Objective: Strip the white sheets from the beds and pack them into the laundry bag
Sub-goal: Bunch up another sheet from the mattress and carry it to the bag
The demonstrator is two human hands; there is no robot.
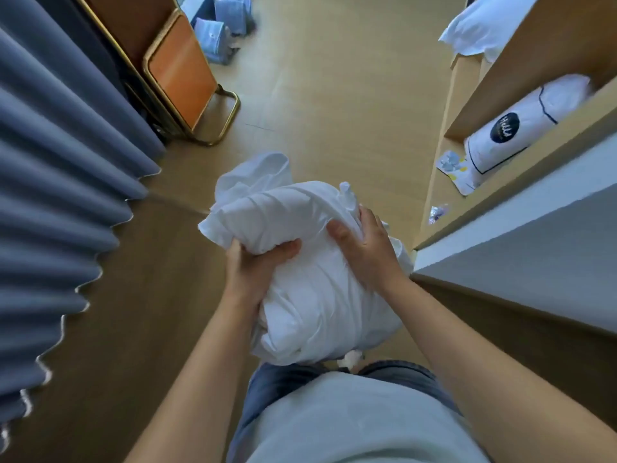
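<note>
A bundled white sheet (310, 262) hangs in front of my waist, above the wooden floor. My left hand (253, 265) grips its left underside, fingers curled into the cloth. On the bundle's right upper side my right hand (364, 242) clutches a fold of the fabric. A loose end of the sheet sticks up at the far side. No laundry bag shows in this view.
Blue-grey curtains (60, 182) hang along the left. An orange chair with a brass frame (187, 81) stands far left, blue fabric items (223, 31) on the floor beyond. Wooden bed frames (500, 182) line the right, holding a white pillow with a dark round label (521, 128).
</note>
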